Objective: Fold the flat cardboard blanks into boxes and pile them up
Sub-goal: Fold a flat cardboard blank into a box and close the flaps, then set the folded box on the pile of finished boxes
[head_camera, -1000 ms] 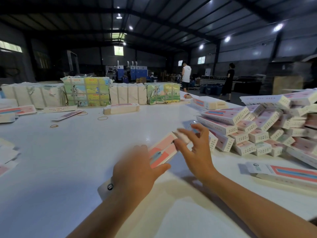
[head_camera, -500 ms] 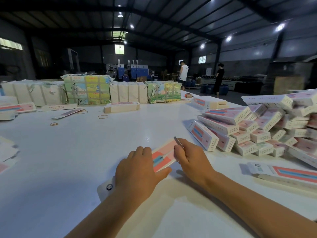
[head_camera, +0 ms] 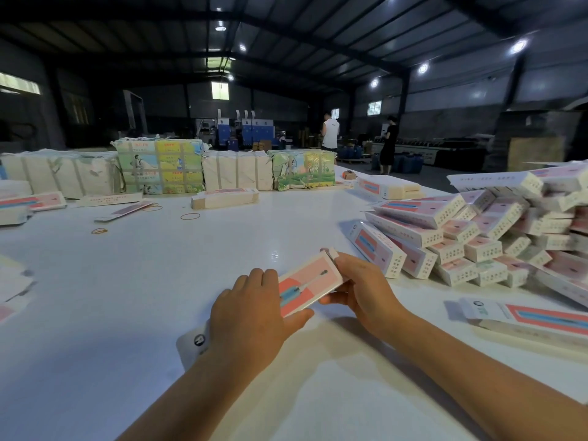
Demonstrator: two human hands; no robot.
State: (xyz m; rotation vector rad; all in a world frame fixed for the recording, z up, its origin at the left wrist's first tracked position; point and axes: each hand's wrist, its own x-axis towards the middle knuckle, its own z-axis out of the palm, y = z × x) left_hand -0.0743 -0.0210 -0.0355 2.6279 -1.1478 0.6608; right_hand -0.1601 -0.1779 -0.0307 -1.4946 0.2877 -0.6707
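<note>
box (head_camera: 307, 286) between both hands' grip

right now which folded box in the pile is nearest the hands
The box at the pile's left front edge, lying angled, closest to the right hand.

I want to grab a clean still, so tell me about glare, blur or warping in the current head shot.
Head view: hands and the box look sharp; a soft glare patch sits on the white table; wide-angle bending curves the roof beams; the hall behind is dim with bright ceiling lamps.
</note>
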